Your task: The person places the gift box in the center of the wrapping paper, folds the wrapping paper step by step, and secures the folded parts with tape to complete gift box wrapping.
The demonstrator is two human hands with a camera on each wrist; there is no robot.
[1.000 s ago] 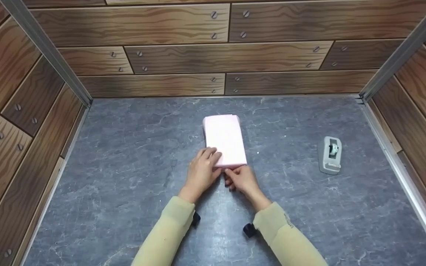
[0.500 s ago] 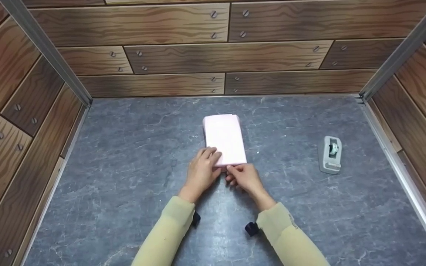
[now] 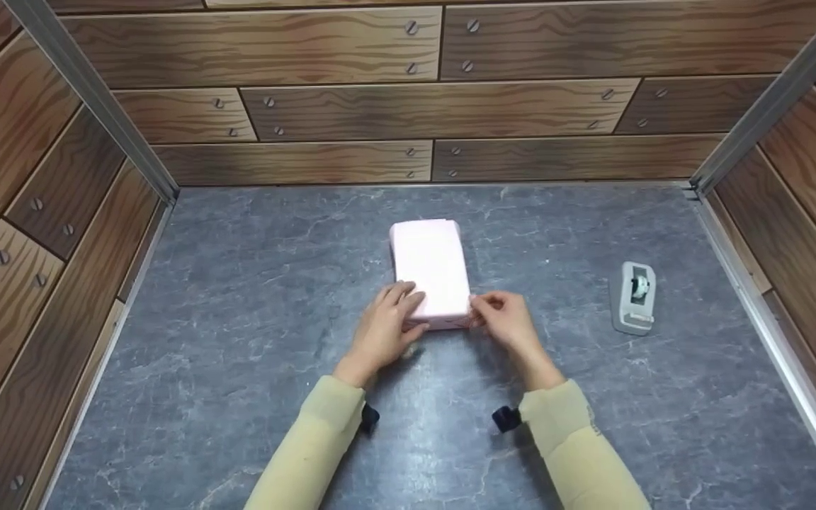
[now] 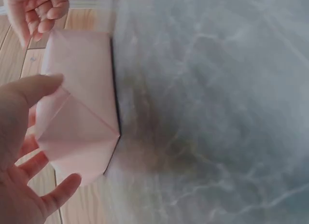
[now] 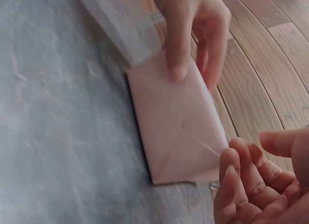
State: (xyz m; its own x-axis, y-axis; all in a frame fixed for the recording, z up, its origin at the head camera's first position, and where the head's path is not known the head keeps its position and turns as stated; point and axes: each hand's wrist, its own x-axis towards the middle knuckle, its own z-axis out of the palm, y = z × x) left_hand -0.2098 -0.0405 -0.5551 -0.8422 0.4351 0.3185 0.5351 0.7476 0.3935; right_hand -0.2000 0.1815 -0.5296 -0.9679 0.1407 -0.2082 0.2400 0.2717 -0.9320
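A box wrapped in pink paper (image 3: pixel 431 262) lies flat on the dark marbled tabletop. My left hand (image 3: pixel 380 322) holds its near left corner, with fingers over the top and the thumb on the near end. On that end, folded paper (image 4: pixel 79 110) forms slanting creases in the left wrist view. At the near right corner is my right hand (image 3: pixel 511 322), its fingertips at the paper edge. The right wrist view shows those fingers (image 5: pixel 241 159) loosely bent against the corner, the thumb standing apart from them. The box's underside is hidden.
A grey tape dispenser (image 3: pixel 635 297) with a roll in it stands to the right of the box. Wood-patterned walls (image 3: pixel 344 110) with metal corner strips enclose the table at the back and both sides. Small white specks dot the tabletop (image 3: pixel 259 269).
My right hand has moved from the middle of the box's near end to its right corner, uncovering the end. The left hand has stayed nearly in place; the box has not visibly moved.
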